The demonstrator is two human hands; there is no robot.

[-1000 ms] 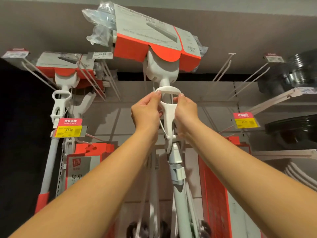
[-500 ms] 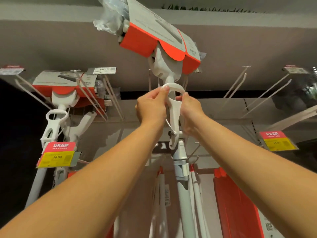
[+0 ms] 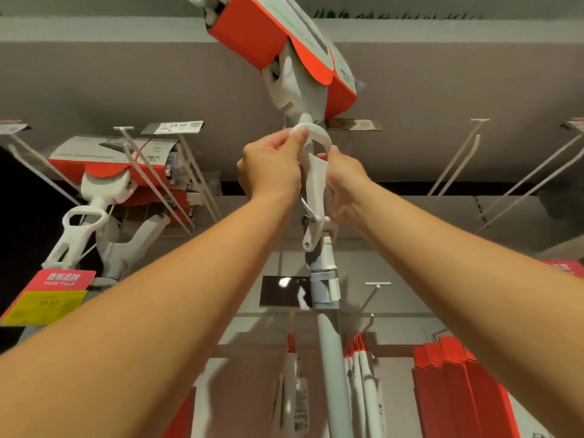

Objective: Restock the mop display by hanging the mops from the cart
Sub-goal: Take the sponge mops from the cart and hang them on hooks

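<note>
Higher than half a second ago, the mop [image 3: 317,181] has been lifted, and its red head is now at 12 o'clock, close to the top edge. It does not seem to be hung yet. One hung mop [image 3: 101,184] is seen at 9 o'clock. The white loop [image 3: 320,134] is pinched by the left hand [image 3: 268,165]. The grip below is wrapped by the right hand [image 3: 346,181]. Bare hooks [image 3: 455,156] are seen at 3 o'clock, so more is likely left to be hung.

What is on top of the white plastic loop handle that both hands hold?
Above the white plastic loop handle, a white mop neck enters an orange-and-white cardboard sleeve. The sleeve covers nearly all of the mop head.
</note>
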